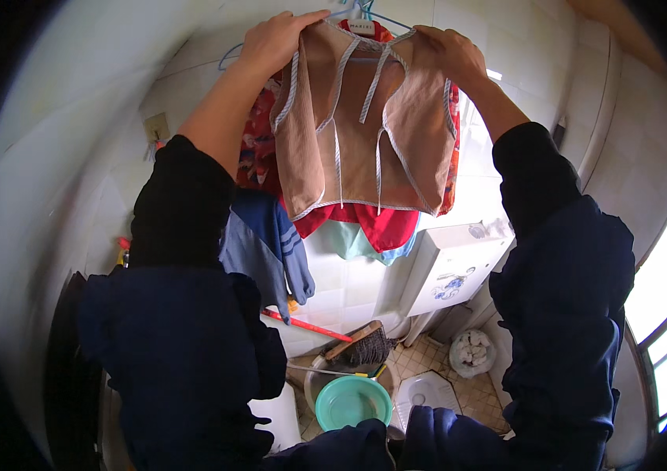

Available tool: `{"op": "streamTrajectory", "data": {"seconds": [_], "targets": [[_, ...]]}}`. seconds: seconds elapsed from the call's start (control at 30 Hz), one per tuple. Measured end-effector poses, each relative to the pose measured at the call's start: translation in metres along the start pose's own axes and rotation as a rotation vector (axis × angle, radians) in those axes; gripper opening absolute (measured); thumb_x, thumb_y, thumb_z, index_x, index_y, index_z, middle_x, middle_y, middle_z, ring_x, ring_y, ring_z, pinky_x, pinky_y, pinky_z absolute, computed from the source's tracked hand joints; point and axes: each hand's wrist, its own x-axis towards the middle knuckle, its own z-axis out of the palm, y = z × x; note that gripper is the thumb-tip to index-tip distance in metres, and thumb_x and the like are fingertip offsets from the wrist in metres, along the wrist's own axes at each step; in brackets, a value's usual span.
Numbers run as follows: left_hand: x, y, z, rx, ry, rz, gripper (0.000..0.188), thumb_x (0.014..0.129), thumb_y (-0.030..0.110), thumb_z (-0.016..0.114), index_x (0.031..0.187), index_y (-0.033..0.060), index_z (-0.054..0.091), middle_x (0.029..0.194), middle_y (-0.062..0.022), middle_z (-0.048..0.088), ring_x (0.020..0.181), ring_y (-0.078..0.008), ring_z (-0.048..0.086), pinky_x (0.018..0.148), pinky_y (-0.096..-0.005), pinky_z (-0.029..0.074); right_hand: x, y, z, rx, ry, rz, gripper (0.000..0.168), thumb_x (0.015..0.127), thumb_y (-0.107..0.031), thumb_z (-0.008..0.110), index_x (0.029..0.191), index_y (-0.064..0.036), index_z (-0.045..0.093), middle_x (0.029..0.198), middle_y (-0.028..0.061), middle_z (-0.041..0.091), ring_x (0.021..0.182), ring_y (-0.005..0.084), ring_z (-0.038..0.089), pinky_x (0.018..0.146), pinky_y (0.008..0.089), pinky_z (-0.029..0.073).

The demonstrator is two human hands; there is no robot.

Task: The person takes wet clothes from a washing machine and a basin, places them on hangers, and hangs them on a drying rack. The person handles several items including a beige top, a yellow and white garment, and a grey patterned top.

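A brown corduroy vest (422, 135) with striped trim and tie strings hangs in front of me on a blue hanger (389, 19). My left hand (277, 41) grips its left shoulder, the index finger stretched along the hanger's arm. On the other shoulder, my right hand (454, 53) pinches the cloth near the neckline. Both front panels hang apart, so the inside of the back shows between them. Behind the vest hang a red patterned garment (258, 141) and plain red cloth (389, 226), largely covered by it.
A blue-grey long-sleeved garment (269, 235) hangs at the left. On the tiled wall is a white cistern-like box (451, 268). Below are a green basin (354, 403), a brush head (369, 344) with a red pole (310, 327), a squat toilet (427, 394) and a waste bin (472, 353).
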Motion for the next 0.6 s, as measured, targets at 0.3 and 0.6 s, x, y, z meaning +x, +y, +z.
{"op": "streamTrajectory", "data": {"seconds": [0.3, 0.6], "targets": [[0.0, -0.01, 0.029, -0.022, -0.103, 0.022, 0.051, 0.083, 0.006, 0.038, 0.121, 0.0387, 0.047, 0.095, -0.0098, 0.058, 0.09, -0.0292, 0.058, 0.075, -0.0406, 0.047, -0.008, 0.006, 0.025, 0.03, -0.099, 0.05, 0.034, 0.088, -0.016, 0.043, 0.118, -0.029, 0.053, 0.107, 0.0072, 0.06, 0.097, 0.0271, 0.057, 0.083, 0.0352, 0.046], [-0.015, -0.012, 0.035, 0.006, -0.143, -0.064, 0.04, 0.088, 0.019, 0.04, 0.125, 0.0354, 0.043, 0.098, -0.0085, 0.056, 0.09, -0.0281, 0.056, 0.075, -0.0391, 0.045, -0.03, -0.014, 0.025, -0.255, -0.122, -0.065, 0.039, 0.087, -0.012, 0.042, 0.124, -0.025, 0.046, 0.115, 0.0084, 0.052, 0.105, 0.029, 0.05, 0.086, 0.0391, 0.043]]}}
